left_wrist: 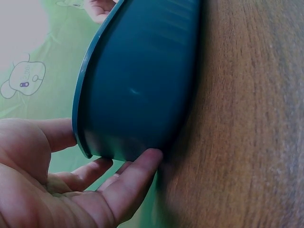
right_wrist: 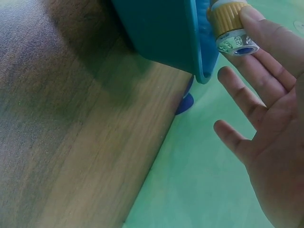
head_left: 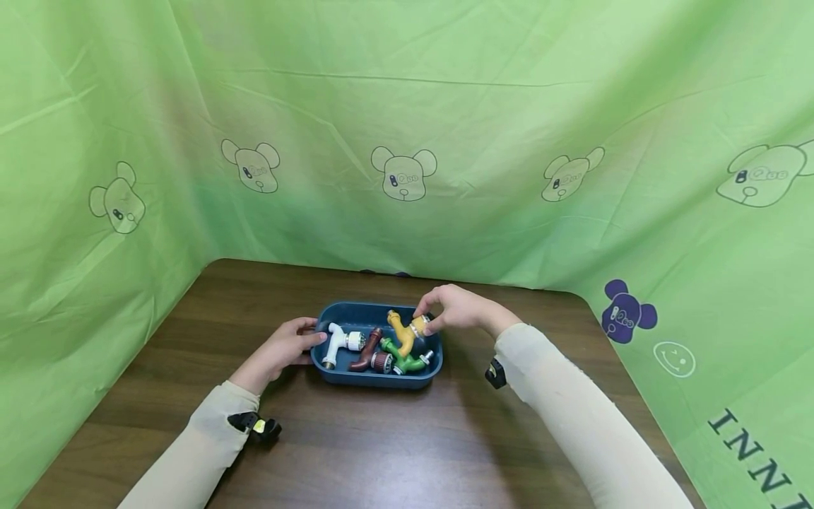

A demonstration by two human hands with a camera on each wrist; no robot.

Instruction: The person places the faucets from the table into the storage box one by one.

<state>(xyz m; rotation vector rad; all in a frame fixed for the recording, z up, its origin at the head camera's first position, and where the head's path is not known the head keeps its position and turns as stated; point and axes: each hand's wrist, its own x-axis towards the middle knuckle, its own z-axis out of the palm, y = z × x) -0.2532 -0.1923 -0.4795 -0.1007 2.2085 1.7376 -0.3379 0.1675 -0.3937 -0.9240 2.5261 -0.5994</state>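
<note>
A blue plastic basin (head_left: 381,379) sits on the table with several small taps in it. My left hand (head_left: 286,346) grips its left end, thumb at the rim and fingers against the outer wall (left_wrist: 137,90). My right hand (head_left: 463,309) pinches the ribbed knob of a yellow tap (head_left: 404,334) between thumb and fingers at the basin's right end. In the right wrist view the knob (right_wrist: 229,19) shows a clear end cap, with the other fingers spread. A white tap (head_left: 337,343), a dark red tap (head_left: 367,353) and a green tap (head_left: 407,362) lie inside, left of and below the yellow one.
The brown wooden table (head_left: 381,452) extends around the basin. A green cloth (head_left: 407,92) printed with bear heads hangs behind and at both sides, meeting the table's far edge. Dark wrist cameras (head_left: 256,426) are strapped over the pale sleeves.
</note>
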